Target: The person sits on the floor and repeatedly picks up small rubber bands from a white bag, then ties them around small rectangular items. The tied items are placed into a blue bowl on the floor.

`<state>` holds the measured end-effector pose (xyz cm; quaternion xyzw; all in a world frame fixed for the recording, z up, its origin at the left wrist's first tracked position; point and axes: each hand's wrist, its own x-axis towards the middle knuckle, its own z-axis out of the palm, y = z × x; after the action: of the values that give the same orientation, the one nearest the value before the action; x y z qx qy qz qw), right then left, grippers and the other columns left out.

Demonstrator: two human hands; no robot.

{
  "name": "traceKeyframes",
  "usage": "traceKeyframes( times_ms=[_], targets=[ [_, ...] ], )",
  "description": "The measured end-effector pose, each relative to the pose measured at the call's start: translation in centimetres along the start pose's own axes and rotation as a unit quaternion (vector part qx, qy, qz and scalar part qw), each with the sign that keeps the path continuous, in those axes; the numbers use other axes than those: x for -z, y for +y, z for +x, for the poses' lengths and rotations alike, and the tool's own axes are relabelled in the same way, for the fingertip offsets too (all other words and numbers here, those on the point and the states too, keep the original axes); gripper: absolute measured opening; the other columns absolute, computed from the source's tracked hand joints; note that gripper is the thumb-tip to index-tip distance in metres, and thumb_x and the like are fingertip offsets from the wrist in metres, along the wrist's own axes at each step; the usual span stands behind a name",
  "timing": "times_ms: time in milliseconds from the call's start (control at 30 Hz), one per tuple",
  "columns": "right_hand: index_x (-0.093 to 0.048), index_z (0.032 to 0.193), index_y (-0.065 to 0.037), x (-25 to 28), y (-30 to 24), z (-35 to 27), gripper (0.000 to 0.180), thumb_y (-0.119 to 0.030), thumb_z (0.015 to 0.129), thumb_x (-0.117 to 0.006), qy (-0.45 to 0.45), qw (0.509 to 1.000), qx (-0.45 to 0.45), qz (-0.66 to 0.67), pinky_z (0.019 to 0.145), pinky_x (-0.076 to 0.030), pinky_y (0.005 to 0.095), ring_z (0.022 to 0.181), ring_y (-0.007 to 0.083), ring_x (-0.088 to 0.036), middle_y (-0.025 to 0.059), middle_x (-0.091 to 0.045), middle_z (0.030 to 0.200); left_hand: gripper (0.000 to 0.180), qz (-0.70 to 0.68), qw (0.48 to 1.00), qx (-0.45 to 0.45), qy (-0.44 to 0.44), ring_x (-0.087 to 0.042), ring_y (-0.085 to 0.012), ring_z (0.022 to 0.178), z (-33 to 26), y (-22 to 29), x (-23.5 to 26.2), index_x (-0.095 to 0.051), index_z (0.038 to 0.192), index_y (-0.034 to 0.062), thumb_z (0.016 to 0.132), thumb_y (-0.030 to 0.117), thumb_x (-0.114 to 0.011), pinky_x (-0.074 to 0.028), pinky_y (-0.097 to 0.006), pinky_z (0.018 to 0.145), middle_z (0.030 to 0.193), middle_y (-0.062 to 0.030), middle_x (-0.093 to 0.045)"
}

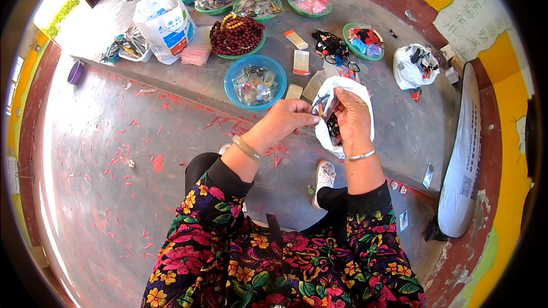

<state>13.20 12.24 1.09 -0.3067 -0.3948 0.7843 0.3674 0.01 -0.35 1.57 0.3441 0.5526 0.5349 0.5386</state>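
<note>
My right hand grips a white plastic bag that holds dark small items, with the bag's mouth turned toward me. My left hand pinches a small clear packet at the bag's mouth. Both hands hover over the edge of a raised grey concrete step. A pale green bangle circles my left wrist and a thin silver one my right. Just beyond the hands stands a blue plastic plate filled with small clear packets.
On the step lie a green plate heaped with dark red bead strings, several more green plates of packets, a white paper bag, another white plastic bag and loose packets. A white sack lies at right. Red scraps litter the floor.
</note>
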Motion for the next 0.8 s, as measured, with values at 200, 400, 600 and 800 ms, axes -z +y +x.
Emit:
traceKeyframes(
  times_ms=[200,400,600,800],
  targets=[
    [-0.062,0.091,-0.002,1.3,0.1,0.7,0.018,-0.012,0.077,-0.069,0.015,0.999,-0.022,0.023,0.065,-0.047,0.0270,0.071,0.0135,-0.058,0.0039,-0.063,0.081,0.013,-0.043,0.998,0.008,0.039,-0.055,-0.0046,0.068,0.0,0.1,-0.2,-0.063,0.091,0.0042,0.082,0.013,-0.062,-0.037,-0.018,0.056,0.081,-0.0018,-0.066],
    [-0.065,0.087,-0.003,1.1,-0.8,0.4,0.015,-0.014,0.077,-0.070,-0.034,0.996,-0.060,-0.055,0.065,-0.044,0.0242,0.070,0.0121,-0.058,0.0026,-0.063,0.076,0.010,-0.170,0.974,-0.055,0.137,-0.060,-0.0069,0.076,0.1,0.0,1.2,-0.063,0.088,0.0068,0.084,0.015,-0.060,-0.037,-0.020,0.058,0.082,-0.0043,-0.067],
    [-0.065,0.086,-0.003,0.5,-0.9,0.0,0.014,-0.012,0.077,-0.069,-0.084,0.988,-0.086,-0.100,0.066,-0.045,0.0232,0.069,0.0130,-0.060,0.0032,-0.063,0.076,0.005,-0.278,0.950,-0.090,0.109,-0.063,-0.0103,0.078,0.1,0.1,1.7,-0.062,0.086,0.0078,0.083,0.012,-0.062,-0.036,-0.018,0.052,0.090,-0.0065,-0.067],
    [-0.065,0.085,-0.003,0.2,-0.1,-0.2,0.012,-0.011,0.077,-0.070,-0.062,0.992,-0.073,-0.087,0.065,-0.045,0.0227,0.069,0.0126,-0.059,0.0027,-0.063,0.074,0.005,-0.284,0.950,-0.055,0.113,-0.066,-0.0167,0.085,0.1,0.0,0.9,-0.060,0.086,0.0066,0.082,0.007,-0.062,-0.036,-0.017,0.049,0.100,-0.0085,-0.066]
  ],
)
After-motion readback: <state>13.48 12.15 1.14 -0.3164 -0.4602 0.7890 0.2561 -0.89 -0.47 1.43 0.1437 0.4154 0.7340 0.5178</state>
